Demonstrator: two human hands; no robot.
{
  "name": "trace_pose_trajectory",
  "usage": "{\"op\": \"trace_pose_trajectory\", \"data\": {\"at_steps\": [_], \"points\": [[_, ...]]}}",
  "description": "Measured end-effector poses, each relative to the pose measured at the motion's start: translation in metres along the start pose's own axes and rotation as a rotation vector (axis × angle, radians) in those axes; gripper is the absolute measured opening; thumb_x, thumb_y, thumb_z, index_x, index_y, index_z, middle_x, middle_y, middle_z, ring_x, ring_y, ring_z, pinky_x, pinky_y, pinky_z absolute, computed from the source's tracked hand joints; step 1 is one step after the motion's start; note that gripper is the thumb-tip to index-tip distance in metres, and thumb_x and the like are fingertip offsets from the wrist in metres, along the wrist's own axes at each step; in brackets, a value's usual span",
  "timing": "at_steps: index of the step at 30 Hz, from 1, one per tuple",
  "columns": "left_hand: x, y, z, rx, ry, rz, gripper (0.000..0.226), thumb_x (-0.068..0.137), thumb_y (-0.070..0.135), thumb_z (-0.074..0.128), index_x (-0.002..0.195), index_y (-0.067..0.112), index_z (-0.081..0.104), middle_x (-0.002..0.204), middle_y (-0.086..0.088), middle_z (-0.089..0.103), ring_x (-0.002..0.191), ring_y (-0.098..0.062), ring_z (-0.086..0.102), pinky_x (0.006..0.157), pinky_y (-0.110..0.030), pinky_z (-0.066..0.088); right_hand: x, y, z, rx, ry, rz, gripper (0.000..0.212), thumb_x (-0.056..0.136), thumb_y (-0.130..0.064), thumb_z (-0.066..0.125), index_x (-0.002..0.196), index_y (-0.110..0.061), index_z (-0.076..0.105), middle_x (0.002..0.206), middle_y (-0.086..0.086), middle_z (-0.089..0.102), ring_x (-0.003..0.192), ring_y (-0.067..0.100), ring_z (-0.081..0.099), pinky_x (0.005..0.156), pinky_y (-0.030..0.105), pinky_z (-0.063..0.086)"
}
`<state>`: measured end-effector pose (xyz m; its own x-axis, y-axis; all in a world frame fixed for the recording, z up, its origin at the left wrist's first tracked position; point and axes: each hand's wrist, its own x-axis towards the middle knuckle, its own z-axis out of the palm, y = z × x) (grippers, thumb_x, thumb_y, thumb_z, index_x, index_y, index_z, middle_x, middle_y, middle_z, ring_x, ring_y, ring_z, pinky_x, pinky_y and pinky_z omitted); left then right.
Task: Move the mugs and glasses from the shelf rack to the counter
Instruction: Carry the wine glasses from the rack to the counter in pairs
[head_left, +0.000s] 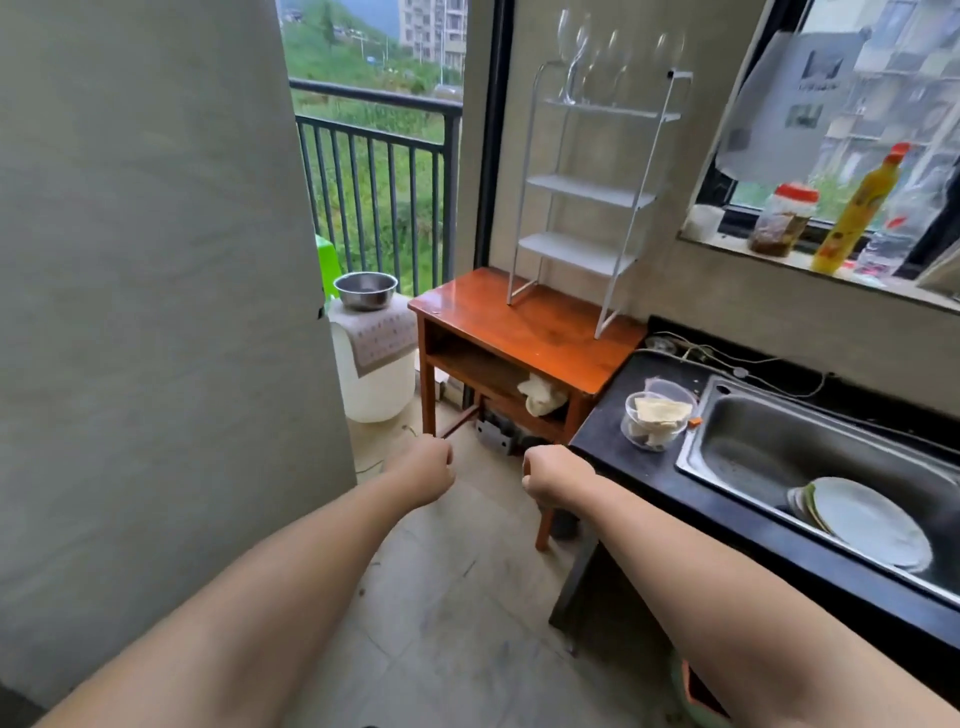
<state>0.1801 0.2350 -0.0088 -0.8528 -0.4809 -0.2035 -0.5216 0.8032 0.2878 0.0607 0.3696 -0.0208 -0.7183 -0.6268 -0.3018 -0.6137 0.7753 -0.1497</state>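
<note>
A white metal shelf rack (582, 192) stands on a small wooden table (540, 332) against the wall. Several clear wine glasses (574, 52) stand on its top shelf; the two lower shelves look bare. The black counter (613, 436) runs to the right of the table. My left hand (428, 467) and my right hand (553, 475) are both closed into fists with nothing in them, held out low in front of the table, well below and short of the rack.
A steel sink (810, 441) with plates (867, 519) is set in the counter, with a clear plastic tub (654, 421) beside it. Bottles and a jar stand on the window sill (779, 249). A grey wall (156, 312) is close on my left; a white jug carrying a steel bowl (365, 290) stands by the balcony railing.
</note>
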Motion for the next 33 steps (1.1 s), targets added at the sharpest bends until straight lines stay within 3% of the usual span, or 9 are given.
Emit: {"op": "trace_pose_trajectory", "data": {"at_steps": [4, 6, 8, 13, 17, 21, 28, 33], "points": [[0.071, -0.033, -0.041, -0.029, 0.015, 0.035, 0.027, 0.094, 0.024, 0.049, 0.114, 0.012, 0.063, 0.101, -0.001, 0.059, 0.086, -0.017, 0.058, 0.055, -0.022, 0.043, 0.072, -0.033, -0.029, 0.031, 0.046, 0.008, 0.015, 0.089, -0.014, 0.048, 0.095, -0.012, 0.062, 0.102, 0.007, 0.065, 0.094, 0.025, 0.063, 0.075, 0.035, 0.053], [0.108, -0.049, -0.065, -0.03, 0.024, 0.058, 0.027, 0.093, 0.024, 0.048, 0.112, 0.012, 0.063, 0.105, -0.002, 0.063, 0.092, -0.02, 0.062, 0.068, -0.029, 0.053, 0.103, -0.051, -0.049, 0.061, 0.056, 0.025, 0.018, 0.091, -0.017, 0.048, 0.099, -0.012, 0.063, 0.105, 0.007, 0.065, 0.099, 0.026, 0.063, 0.073, 0.034, 0.051], [0.145, -0.059, -0.093, -0.033, 0.057, 0.095, 0.027, 0.092, 0.024, 0.049, 0.109, 0.011, 0.065, 0.111, -0.005, 0.066, 0.1, -0.024, 0.062, 0.079, -0.032, 0.052, 0.128, -0.066, -0.074, 0.098, 0.078, 0.036, 0.023, 0.092, -0.019, 0.048, 0.107, -0.011, 0.064, 0.112, 0.008, 0.065, 0.104, 0.027, 0.062, 0.077, 0.035, 0.05], [0.238, -0.064, -0.145, -0.013, 0.106, 0.193, 0.021, 0.088, 0.023, 0.053, 0.101, 0.013, 0.067, 0.105, -0.004, 0.067, 0.098, -0.022, 0.063, 0.07, -0.025, 0.042, 0.19, -0.069, -0.141, 0.177, 0.199, 0.096, 0.027, 0.09, -0.018, 0.045, 0.109, -0.016, 0.064, 0.118, 0.006, 0.065, 0.105, 0.026, 0.061, 0.087, 0.037, 0.053], [0.299, -0.042, -0.176, -0.028, 0.165, 0.271, 0.026, 0.088, 0.03, 0.052, 0.107, 0.018, 0.066, 0.111, -0.001, 0.065, 0.099, -0.02, 0.061, 0.078, -0.03, 0.051, 0.232, -0.049, -0.196, 0.187, 0.297, 0.138, 0.025, 0.09, -0.021, 0.046, 0.109, -0.017, 0.063, 0.117, 0.005, 0.065, 0.106, 0.025, 0.061, 0.087, 0.037, 0.052], [0.36, -0.006, -0.208, -0.035, 0.22, 0.367, 0.025, 0.09, 0.027, 0.048, 0.103, 0.014, 0.066, 0.109, -0.004, 0.065, 0.099, -0.022, 0.061, 0.074, -0.03, 0.046, 0.284, -0.029, -0.249, 0.196, 0.384, 0.144, 0.028, 0.09, -0.021, 0.047, 0.113, -0.016, 0.062, 0.119, 0.007, 0.066, 0.11, 0.027, 0.06, 0.093, 0.037, 0.05], [0.49, 0.078, -0.303, -0.158, 0.351, 0.482, 0.027, 0.089, 0.026, 0.049, 0.101, 0.012, 0.069, 0.107, -0.006, 0.068, 0.1, -0.027, 0.063, 0.083, -0.036, 0.053, 0.39, 0.009, -0.366, 0.256, 0.592, 0.068, 0.027, 0.089, -0.017, 0.047, 0.108, -0.009, 0.064, 0.11, 0.012, 0.069, 0.101, 0.03, 0.063, 0.086, 0.034, 0.051], [0.557, 0.138, -0.369, -0.283, 0.455, 0.582, 0.023, 0.085, 0.019, 0.047, 0.08, 0.003, 0.063, 0.079, -0.009, 0.063, 0.08, -0.033, 0.06, 0.069, -0.035, 0.05, 0.44, 0.042, -0.453, 0.233, 0.704, 0.085, 0.026, 0.088, -0.017, 0.049, 0.108, -0.012, 0.065, 0.109, 0.009, 0.069, 0.103, 0.029, 0.063, 0.09, 0.037, 0.052]]}}
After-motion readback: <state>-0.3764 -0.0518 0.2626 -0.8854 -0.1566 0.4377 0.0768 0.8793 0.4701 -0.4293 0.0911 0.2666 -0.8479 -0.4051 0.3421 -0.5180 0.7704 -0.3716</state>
